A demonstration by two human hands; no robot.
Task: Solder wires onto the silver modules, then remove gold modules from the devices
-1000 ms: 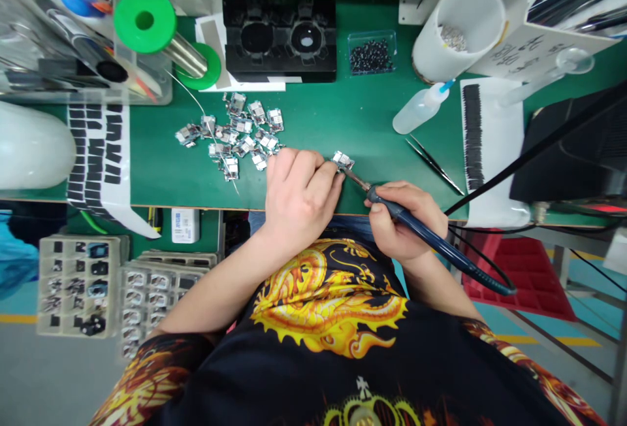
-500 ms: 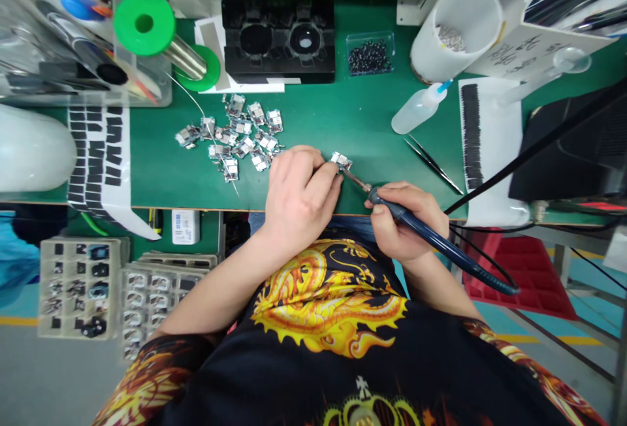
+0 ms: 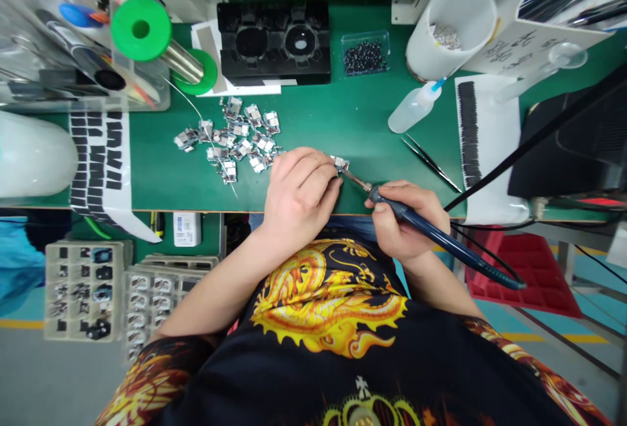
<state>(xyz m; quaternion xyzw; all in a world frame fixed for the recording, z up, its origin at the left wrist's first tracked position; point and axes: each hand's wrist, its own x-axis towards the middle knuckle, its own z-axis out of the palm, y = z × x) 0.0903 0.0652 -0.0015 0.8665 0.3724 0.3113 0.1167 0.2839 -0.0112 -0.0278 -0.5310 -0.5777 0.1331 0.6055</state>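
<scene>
Less of the board [image 3: 340, 163] peeked past the left hand [image 3: 300, 187] than half a second earlier, and the iron's [image 3: 460, 251] tail had drifted slightly outward! Nearer by far was the left hand: the board sat right at its fingertips, at two o'clock from its knuckles. Those fingers were bunched narrow; whether they pinched the board couldn't be told. Across came the right hand [image 3: 411, 233], wrapped round the iron, its long axis running four o'clock to ten, tip at the board, contact too small to call.
</scene>
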